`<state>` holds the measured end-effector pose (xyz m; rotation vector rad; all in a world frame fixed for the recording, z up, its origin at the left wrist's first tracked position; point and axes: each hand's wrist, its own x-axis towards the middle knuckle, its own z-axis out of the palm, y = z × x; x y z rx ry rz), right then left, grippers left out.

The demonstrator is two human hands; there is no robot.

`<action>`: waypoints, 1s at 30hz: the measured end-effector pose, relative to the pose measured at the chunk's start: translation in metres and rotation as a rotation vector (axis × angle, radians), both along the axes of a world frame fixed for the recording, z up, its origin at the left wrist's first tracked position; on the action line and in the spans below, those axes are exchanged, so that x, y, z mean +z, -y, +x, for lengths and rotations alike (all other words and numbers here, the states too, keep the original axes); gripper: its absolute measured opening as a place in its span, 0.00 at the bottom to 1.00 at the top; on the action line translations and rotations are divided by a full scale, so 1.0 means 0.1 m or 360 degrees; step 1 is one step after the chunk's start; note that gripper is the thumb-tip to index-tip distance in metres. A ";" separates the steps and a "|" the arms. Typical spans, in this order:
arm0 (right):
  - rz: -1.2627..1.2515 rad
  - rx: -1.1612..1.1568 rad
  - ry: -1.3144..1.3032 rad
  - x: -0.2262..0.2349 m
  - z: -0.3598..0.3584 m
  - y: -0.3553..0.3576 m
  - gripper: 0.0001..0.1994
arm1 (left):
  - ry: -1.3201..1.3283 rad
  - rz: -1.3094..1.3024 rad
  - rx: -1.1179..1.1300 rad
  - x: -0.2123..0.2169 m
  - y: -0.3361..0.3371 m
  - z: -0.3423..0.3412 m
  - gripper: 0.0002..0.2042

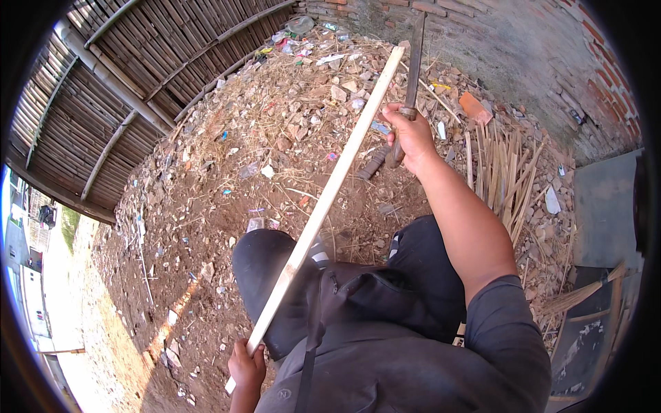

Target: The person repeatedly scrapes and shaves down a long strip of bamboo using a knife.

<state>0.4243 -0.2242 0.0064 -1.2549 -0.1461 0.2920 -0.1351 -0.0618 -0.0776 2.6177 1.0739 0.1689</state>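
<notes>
My left hand (246, 366) is wrapped round the lower end of a long, pale bamboo strip (326, 196). The strip slants up over my left knee, away from me and to the right. In my right hand (413, 136) is a machete (415, 65), gripped by its brown handle with the dark blade pointing away. The blade stands close to the right of the strip's far end; whether the two touch I cannot tell. On the ground beyond my knees, a short dark rod-like piece (372, 164) lies just left of the machete handle.
Split bamboo strips (506, 175) lie heaped at my right. An orange brick piece (475, 108) rests near the brick wall (509, 48). Rubble, straw and litter cover the ground (206, 186). A bamboo-slat wall (138, 76) rises at the left, grey panels (606, 206) at the far right.
</notes>
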 end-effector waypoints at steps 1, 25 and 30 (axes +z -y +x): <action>-0.0215 -0.0032 0.0120 0.00 0.05 0.05 0.12 | 0.0074 0.0150 -0.0075 0.00 0.01 0.06 0.18; -0.1714 0.1103 0.1674 -0.03 -0.61 -0.08 0.15 | -0.0052 -0.0177 -0.0141 0.30 0.02 0.61 0.20; -0.1591 0.1273 0.1130 -0.27 -0.09 -0.09 0.17 | 0.0042 -0.0563 -0.0177 0.36 -0.12 0.64 0.20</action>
